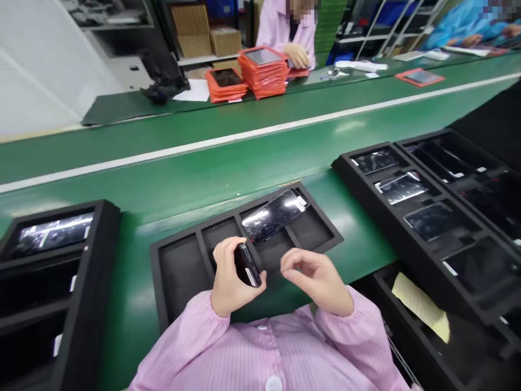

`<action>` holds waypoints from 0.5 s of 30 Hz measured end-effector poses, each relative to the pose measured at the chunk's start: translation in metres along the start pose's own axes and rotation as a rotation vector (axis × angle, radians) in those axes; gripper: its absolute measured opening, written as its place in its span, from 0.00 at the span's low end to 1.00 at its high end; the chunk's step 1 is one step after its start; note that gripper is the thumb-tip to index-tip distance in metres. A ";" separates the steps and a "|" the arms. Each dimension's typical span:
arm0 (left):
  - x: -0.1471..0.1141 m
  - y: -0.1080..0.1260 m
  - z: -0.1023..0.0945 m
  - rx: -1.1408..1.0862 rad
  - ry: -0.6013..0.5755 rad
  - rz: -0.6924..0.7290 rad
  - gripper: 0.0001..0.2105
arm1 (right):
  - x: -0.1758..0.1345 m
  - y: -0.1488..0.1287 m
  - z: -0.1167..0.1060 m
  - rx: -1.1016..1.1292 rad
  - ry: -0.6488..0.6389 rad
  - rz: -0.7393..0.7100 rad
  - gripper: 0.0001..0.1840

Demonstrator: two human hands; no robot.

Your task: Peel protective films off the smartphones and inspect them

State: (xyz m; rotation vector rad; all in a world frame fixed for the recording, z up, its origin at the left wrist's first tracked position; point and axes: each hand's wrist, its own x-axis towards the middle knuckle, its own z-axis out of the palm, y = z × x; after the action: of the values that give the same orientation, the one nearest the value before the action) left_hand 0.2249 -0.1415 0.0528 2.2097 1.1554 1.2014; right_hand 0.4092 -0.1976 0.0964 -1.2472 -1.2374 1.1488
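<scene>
A black smartphone with a white label is gripped along its edges by my left hand, its side edge turned up. To the right of it, apart from the phone, my right hand has thumb and fingertips pinched together; whatever may be between them is too small to make out. Under and beyond both hands lies a black foam tray with several compartments. Another dark phone with a white sticker rests at a slant across the tray's dividers.
Black trays of phones stand at left and right. A yellow paper lies in a lower tray at right. Across the green bench, a person in pink sits behind stacked orange-wrapped tablets; another person in blue is farther right.
</scene>
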 end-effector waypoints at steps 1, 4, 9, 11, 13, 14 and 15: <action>0.000 0.000 -0.002 -0.020 0.001 0.002 0.29 | 0.008 -0.006 0.009 0.016 -0.059 0.004 0.06; 0.002 -0.002 -0.005 -0.081 0.010 0.006 0.29 | 0.023 -0.015 0.021 0.037 -0.168 0.045 0.05; 0.006 -0.003 -0.008 -0.133 0.014 -0.009 0.29 | 0.033 -0.015 0.027 0.018 -0.274 0.136 0.05; 0.006 -0.004 -0.008 -0.140 0.013 -0.021 0.29 | 0.036 -0.015 0.028 0.007 -0.281 0.145 0.04; 0.006 -0.004 -0.007 -0.144 0.011 -0.023 0.29 | 0.038 -0.015 0.028 -0.008 -0.285 0.146 0.04; 0.006 -0.004 -0.007 -0.143 0.009 -0.021 0.29 | 0.039 -0.016 0.028 -0.012 -0.293 0.149 0.04; 0.007 -0.004 -0.007 -0.141 0.008 -0.017 0.29 | 0.040 -0.016 0.028 -0.011 -0.304 0.156 0.04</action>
State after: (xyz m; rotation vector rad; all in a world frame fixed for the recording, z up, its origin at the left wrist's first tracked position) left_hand 0.2197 -0.1345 0.0576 2.0889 1.0563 1.2461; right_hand 0.3813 -0.1566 0.1117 -1.2250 -1.3870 1.4898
